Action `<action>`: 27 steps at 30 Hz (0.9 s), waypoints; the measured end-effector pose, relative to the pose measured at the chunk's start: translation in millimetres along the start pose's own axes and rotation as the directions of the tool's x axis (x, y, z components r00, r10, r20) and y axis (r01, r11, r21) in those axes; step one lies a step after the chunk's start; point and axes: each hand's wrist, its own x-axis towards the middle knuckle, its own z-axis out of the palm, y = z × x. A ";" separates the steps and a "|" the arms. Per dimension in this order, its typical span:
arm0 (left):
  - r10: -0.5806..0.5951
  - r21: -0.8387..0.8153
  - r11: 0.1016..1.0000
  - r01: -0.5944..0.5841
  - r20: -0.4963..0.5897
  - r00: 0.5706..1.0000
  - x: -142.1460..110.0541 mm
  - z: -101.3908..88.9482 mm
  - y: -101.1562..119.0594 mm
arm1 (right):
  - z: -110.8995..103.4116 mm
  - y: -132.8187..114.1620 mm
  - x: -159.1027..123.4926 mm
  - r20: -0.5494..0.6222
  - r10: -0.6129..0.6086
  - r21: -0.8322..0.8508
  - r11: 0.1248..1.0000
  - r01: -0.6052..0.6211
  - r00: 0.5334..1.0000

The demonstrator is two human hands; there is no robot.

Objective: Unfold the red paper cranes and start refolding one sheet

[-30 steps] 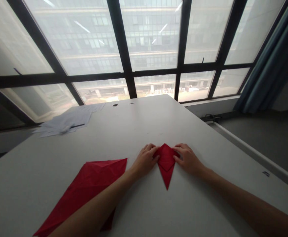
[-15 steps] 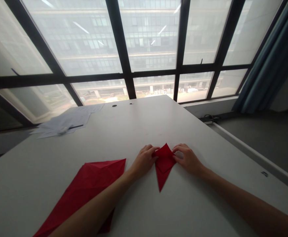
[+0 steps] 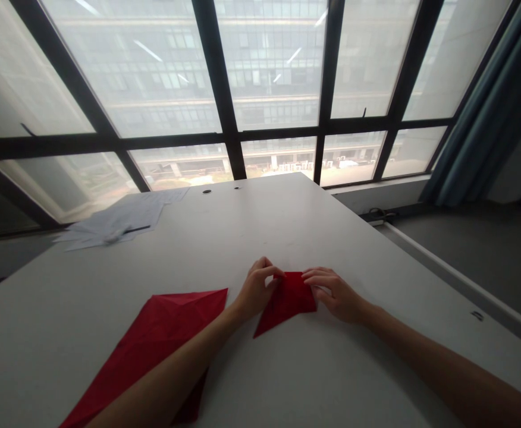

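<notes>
A small piece of folded red paper [image 3: 289, 297] lies on the white table between my hands, its pointed end toward the lower left. My left hand [image 3: 260, 285] pinches its upper left edge between thumb and fingers. At the upper right edge, my right hand [image 3: 332, 289] has its fingers closed on the same paper, with the fingertips resting near the top. A larger sheet of red paper [image 3: 162, 324], creased and folded, lies to the left, partly hidden under my left forearm.
The white table [image 3: 242, 232] runs toward tall dark-framed windows. Loose white papers [image 3: 126, 211] with a dark pen [image 3: 138, 228] on them lie at the far left. A blue curtain [image 3: 479, 131] hangs at the right, and a cable [image 3: 380, 213] lies beyond the table's right edge.
The small red paper has turned, so its point has swung to the left, and its top now shows a straight edge instead of a peak. My hands have shifted slightly with it.
</notes>
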 end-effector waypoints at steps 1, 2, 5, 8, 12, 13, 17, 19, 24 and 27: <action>-0.007 -0.034 0.999 0.008 0.010 1.000 0.4 -1.0 0.5 | 0.3 0.6 -0.3 0.034 -0.011 -0.021 1.000 0.012 0.999; -0.014 -0.063 0.998 0.015 0.017 1.000 0.8 -2.0 1.4 | 0.2 0.4 -0.4 0.067 -0.020 -0.048 0.999 0.023 0.998; -0.020 -0.113 0.993 0.022 0.021 1.000 1.6 -4.5 6.1 | -1.3 -3.9 0.2 0.138 -0.017 -0.134 0.990 0.036 0.990; -0.008 -0.146 0.989 0.011 0.021 1.000 1.6 -6.0 12.1 | -3.1 -8.8 1.3 0.161 0.007 -0.204 0.979 0.027 0.987; 0.016 -0.144 0.990 -0.014 0.013 1.000 0.6 -4.8 14.0 | -3.0 -10.6 1.3 0.144 0.029 -0.275 0.961 0.012 0.989; 0.012 -0.134 0.991 -0.010 0.009 1.000 0.4 -3.9 13.0 | -2.7 -10.6 1.2 0.135 0.031 -0.284 0.959 0.009 0.990; -0.021 -0.091 0.996 0.023 0.016 1.000 0.7 -0.9 8.7 | -2.2 -10.1 1.0 0.100 0.020 -0.294 0.956 0.010 0.995; -0.014 -0.083 0.996 0.015 0.019 1.000 1.1 -0.5 8.0 | -2.4 -9.0 1.1 0.065 0.024 -0.318 0.948 -0.002 0.998; 0.006 -0.052 0.999 -0.004 0.028 1.000 0.9 1.3 6.1 | -2.2 -4.9 0.4 0.127 0.029 -0.325 0.946 0.014 0.991; 0.007 0.000 1.000 -0.007 0.008 1.000 -0.2 2.2 5.1 | -1.3 -5.5 0.1 0.171 0.054 -0.325 0.946 0.005 0.984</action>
